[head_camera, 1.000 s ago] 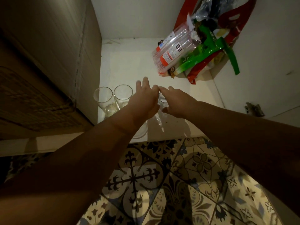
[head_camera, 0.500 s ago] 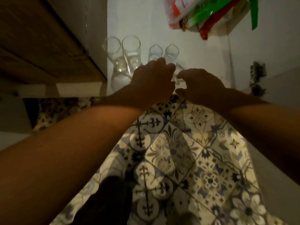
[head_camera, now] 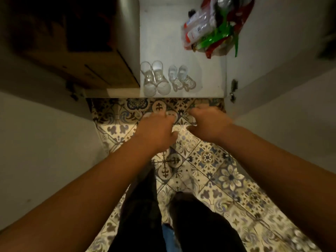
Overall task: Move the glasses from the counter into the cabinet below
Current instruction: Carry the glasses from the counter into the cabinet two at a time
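Below you spreads the patterned tile floor point(head_camera: 209, 160), with the open cabinet point(head_camera: 163, 42) ahead. A heap of plastic bags point(head_camera: 211, 31) fills its back right corner. Four glasses point(head_camera: 167, 79) stand in a row along its front edge. Your left hand point(head_camera: 156, 131) and right hand point(head_camera: 209, 124) hover over the floor, each grip loosely curled and holding nothing.

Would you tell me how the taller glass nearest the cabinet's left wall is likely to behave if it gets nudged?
The tall glass looks narrow for its height, so it probably tips easily. It stands against its neighbour, so a nudge would likely knock the two together. Being clear glass, it is probably fragile and smooth to grip.
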